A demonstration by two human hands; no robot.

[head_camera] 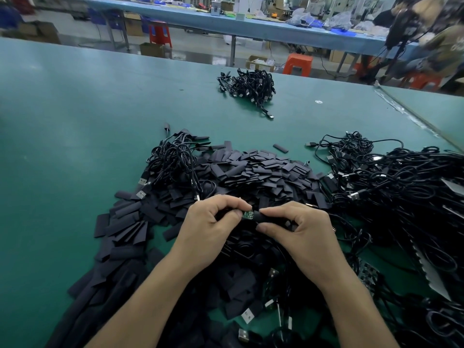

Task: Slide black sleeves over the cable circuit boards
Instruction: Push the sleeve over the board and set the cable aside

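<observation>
Here, near the desk's (75,121) front edge, my left fingers (231,200) pinch the board (247,214) and my right fingers (276,208) pinch a sleeve (269,219) barely onto its end, I judge, with the sleeve heap (251,169) and right-edge cables (401,192) still waiting.

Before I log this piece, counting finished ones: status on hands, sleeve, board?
Left hand pinches circuit board. Right hand grips black sleeve, board's green end exposed. Nothing between them.
</observation>
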